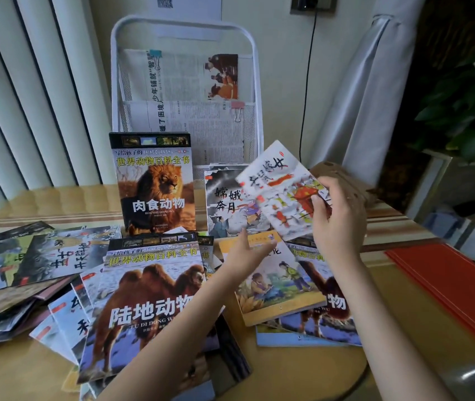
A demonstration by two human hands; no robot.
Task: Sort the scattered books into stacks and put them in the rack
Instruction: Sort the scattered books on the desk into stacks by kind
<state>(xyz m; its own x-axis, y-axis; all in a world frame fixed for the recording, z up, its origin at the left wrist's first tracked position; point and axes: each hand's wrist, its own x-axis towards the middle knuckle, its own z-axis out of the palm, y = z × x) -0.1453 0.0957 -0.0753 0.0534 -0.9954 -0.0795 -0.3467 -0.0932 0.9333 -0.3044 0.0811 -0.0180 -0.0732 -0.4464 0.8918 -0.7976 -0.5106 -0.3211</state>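
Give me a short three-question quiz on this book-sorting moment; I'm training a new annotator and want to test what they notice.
1. True or false: the right hand holds a thin picture book lifted off the table.
2. Which animal is on the book standing upright in front of the white rack? A) camel B) lion C) horse
3. What does the rack already hold?

Key
1. True; the fingers pinch its right edge, and the left hand is open below it.
2. B; the lion book stands upright, while the camel book lies flat.
3. Clipped newspapers.
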